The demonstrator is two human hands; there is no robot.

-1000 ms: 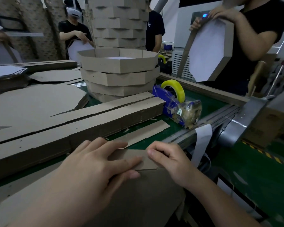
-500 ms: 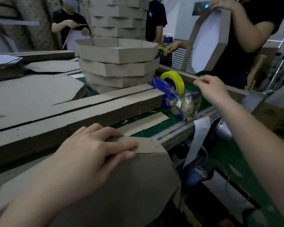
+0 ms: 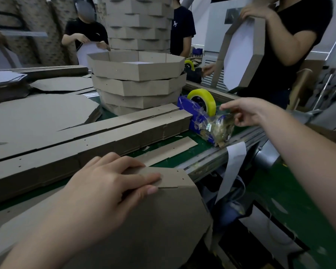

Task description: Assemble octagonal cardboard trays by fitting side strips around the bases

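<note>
Nearest, at the desk's near edge: one octagonal base [image 3: 153, 230], brown cardboard, tilted toward me and overhanging that edge. A side strip [image 3: 171, 176] is folded along its upper side, and a slot cut shows where the two meet. My left hand [image 3: 109, 187] lies flat on this joint, fingers straight, pressing strip against base.

Just beyond, on the green desk [image 3: 169, 162]: one loose strip [image 3: 171, 149], lying flat. Behind it are two long piles of strips [image 3: 89, 140], running from the left edge toward the right.

At the right edge: a white paper slip [image 3: 234, 166] hangs down over the rail. Past it stands a blue tape dispenser [image 3: 198, 117] carrying a yellow tape roll [image 3: 203, 98], its front crusted with spent tape scraps. My right hand [image 3: 246, 113] is here, well apart from the left. Its thumb and forefinger pinch at the roll's loose end and the other fingers are curled.

Toward the left edge: a pile of flat bases [image 3: 37, 115].

Centre, farther back: a stack of finished trays [image 3: 138, 82], with a white floor showing in the top one.

Far edge: people in black shirts. The one at the right holds an upright tray [image 3: 242, 53], white inside. Behind the stack rises a tall column of trays [image 3: 140, 22].
</note>
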